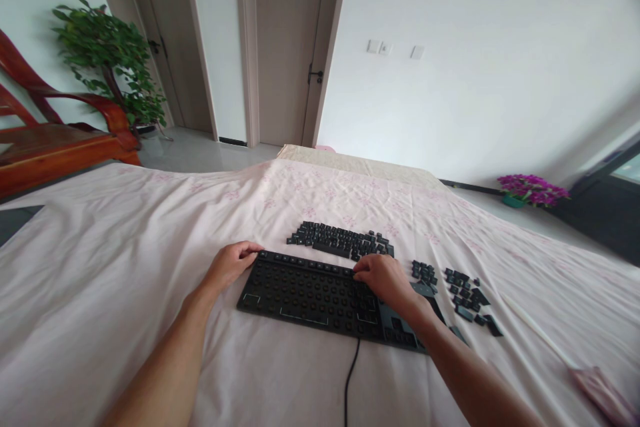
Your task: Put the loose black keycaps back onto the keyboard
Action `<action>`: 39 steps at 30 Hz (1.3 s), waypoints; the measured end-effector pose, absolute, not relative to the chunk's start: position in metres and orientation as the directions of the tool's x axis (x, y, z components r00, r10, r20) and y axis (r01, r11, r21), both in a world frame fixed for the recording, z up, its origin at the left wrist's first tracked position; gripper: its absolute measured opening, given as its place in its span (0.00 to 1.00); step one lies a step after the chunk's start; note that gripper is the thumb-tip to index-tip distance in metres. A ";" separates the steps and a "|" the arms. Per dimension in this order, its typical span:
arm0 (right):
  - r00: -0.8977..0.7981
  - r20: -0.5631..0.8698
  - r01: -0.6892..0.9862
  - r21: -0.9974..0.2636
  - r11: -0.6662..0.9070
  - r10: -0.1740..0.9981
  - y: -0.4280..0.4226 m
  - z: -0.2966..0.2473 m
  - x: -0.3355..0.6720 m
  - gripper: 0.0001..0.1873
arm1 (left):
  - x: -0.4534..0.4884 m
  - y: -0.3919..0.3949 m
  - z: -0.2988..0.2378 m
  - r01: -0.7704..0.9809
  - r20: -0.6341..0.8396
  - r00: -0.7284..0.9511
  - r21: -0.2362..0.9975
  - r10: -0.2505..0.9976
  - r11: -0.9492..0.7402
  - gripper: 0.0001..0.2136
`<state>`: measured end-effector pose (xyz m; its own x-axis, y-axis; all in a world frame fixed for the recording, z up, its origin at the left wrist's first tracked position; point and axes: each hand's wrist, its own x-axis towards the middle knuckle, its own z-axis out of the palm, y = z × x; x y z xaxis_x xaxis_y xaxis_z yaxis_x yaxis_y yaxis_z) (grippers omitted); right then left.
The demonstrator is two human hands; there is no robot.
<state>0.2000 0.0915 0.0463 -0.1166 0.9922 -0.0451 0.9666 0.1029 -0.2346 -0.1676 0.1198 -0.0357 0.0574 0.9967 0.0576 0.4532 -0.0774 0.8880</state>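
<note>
Bare forearms [165, 347] stretched forward, left hand [233, 263] curled, right hand [384, 276] palm down, curled

Both forearms [167, 353] taper toward the wrists [204, 290] — bare, like the left grip [232, 265] and right grip [384, 277].

Kybd [305, 287] btwn L hand [235, 263] & R hand [384, 277]: blk w/ thin white outlines. Keys [340, 238] beyond R hand: blk. Cloth [250, 373] under both: pale pink w/ darker pink floral print. Flowers [534, 189] far R of R hand: purple.
</note>
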 end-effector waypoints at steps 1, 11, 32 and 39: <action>-0.123 -0.043 0.969 -0.220 0.111 0.991 0.091 0.046 0.200 0.09 | -0.168 0.120 -0.036 0.455 0.061 0.059 0.887 0.996 -0.082 0.16; -0.277 0.038 0.960 0.048 0.275 0.960 0.064 0.040 0.188 0.13 | -0.168 0.121 -0.035 0.459 0.066 0.074 0.883 0.995 -0.093 0.16; 0.127 0.139 0.991 -0.052 -0.121 0.982 0.184 0.046 0.263 0.16 | -0.168 0.119 -0.037 0.392 0.023 0.023 0.919 0.999 -0.031 0.18; 0.107 0.063 0.994 0.009 -0.107 0.992 0.216 0.036 0.264 0.09 | -0.168 0.119 -0.041 0.333 -0.018 0.007 0.943 1.000 0.014 0.20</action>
